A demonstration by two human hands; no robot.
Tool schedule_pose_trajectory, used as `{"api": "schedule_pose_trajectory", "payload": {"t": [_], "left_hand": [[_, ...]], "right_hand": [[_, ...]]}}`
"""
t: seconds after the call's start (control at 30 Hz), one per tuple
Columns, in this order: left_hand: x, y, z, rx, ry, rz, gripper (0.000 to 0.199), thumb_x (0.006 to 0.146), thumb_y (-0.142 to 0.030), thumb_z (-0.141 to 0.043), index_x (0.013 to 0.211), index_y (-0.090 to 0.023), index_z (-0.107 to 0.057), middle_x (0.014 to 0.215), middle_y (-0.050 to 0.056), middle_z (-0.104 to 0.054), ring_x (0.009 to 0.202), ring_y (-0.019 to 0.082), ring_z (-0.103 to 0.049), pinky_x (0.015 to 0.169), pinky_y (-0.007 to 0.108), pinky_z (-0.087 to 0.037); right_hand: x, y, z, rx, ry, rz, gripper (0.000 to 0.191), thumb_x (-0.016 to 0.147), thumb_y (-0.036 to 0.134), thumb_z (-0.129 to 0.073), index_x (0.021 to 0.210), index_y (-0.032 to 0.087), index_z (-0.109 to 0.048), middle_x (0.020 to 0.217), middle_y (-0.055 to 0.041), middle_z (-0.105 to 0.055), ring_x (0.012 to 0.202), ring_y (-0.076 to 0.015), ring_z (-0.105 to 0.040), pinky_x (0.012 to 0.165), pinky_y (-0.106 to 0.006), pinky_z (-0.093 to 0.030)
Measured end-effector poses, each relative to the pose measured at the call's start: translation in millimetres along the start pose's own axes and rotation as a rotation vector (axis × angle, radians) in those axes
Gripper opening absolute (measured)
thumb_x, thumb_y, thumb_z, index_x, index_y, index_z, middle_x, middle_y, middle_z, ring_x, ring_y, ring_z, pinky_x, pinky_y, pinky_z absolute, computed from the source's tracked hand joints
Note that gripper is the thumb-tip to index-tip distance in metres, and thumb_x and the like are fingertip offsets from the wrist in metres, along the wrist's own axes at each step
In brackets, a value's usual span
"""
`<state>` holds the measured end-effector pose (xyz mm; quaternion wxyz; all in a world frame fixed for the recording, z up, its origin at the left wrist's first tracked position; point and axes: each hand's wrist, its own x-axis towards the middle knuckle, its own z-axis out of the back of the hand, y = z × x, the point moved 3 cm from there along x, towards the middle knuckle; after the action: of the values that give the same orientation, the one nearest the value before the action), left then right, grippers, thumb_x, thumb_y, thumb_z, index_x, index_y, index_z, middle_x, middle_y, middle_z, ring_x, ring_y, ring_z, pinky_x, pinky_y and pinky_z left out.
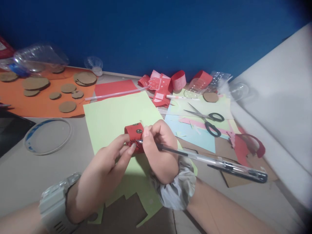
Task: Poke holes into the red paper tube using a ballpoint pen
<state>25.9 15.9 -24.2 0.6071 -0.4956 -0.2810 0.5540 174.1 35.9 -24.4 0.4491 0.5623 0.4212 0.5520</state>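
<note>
My left hand [107,165] is closed on a small red paper roll [133,130] with drawn black eyes and a dark checked pattern low on its side. My right hand [162,148] is closed around a clear ballpoint pen [207,158], whose tip points at the checked part beside my left thumb. A thin pale green sliver [142,123] shows at my right thumb and forefinger; the exact grip on it is hard to make out. Beneath both hands lies a light green paper sheet [119,112] with cut edges.
Scissors [207,118] rest on blue paper [195,138] to the right, near red paper scraps [240,149]. Cardboard discs [67,106] lie on orange paper [80,94] at left. A tape ring [48,136], a plastic bottle [40,57] and red paper pieces [159,86] surround the sheet.
</note>
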Motion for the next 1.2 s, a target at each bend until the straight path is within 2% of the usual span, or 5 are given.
{"api": "schedule_pose_trajectory", "payload": {"t": [0.43,0.57,0.7,0.9,1.2], "left_hand": [[-1.7,-0.5,0.2,-0.085,-0.043,0.072,0.034,0.104,-0.057,-0.05,0.116,-0.028,-0.064,0.107,0.002,-0.084,0.105,0.025,-0.074,0.085,0.03,-0.054],[-1.4,2.8,-2.8,-0.18,0.002,0.042,0.031,0.101,-0.048,-0.061,0.125,-0.029,-0.06,0.113,0.003,-0.084,0.11,0.026,-0.075,0.1,0.037,-0.052],[-0.2,3.0,-4.0,-0.184,0.042,0.076,0.035,0.099,-0.051,-0.064,0.124,-0.027,-0.06,0.114,0.006,-0.084,0.116,0.029,-0.074,0.1,0.04,-0.053],[-0.9,-1.8,-1.7,-0.09,0.056,0.075,0.035,0.1,-0.053,-0.059,0.124,-0.028,-0.06,0.102,0.003,-0.086,0.105,0.029,-0.077,0.091,0.037,-0.053],[0.9,1.4,-2.7,-0.094,0.08,0.073,0.034,0.1,-0.052,-0.06,0.126,-0.03,-0.06,0.11,0.003,-0.086,0.108,0.027,-0.077,0.093,0.036,-0.052]], "right_hand": [[-1.6,9.6,2.3,0.086,-0.028,0.092,0.027,0.102,0.025,-0.053,0.078,0.025,-0.042,0.065,0.0065,-0.05,0.051,-0.0098,-0.039,0.051,-0.026,-0.036],[-3.0,10.0,4.7,0.067,-0.026,0.167,0.026,0.101,0.023,-0.054,0.078,0.025,-0.043,0.065,0.0062,-0.051,0.05,-0.0096,-0.04,0.05,-0.026,-0.036],[-0.3,6.1,8.2,0.018,-0.034,0.107,0.026,0.101,0.027,-0.059,0.078,0.025,-0.045,0.066,0.0059,-0.05,0.053,-0.0107,-0.042,0.052,-0.027,-0.036],[0.7,11.6,7.1,0.002,0.007,0.122,0.027,0.1,0.028,-0.059,0.077,0.025,-0.047,0.067,0.0047,-0.049,0.054,-0.0106,-0.042,0.051,-0.027,-0.035],[-3.1,6.6,5.7,-0.027,0.042,0.056,0.027,0.098,0.03,-0.063,0.077,0.024,-0.049,0.064,0.005,-0.051,0.052,-0.0102,-0.044,0.049,-0.026,-0.036]]}}
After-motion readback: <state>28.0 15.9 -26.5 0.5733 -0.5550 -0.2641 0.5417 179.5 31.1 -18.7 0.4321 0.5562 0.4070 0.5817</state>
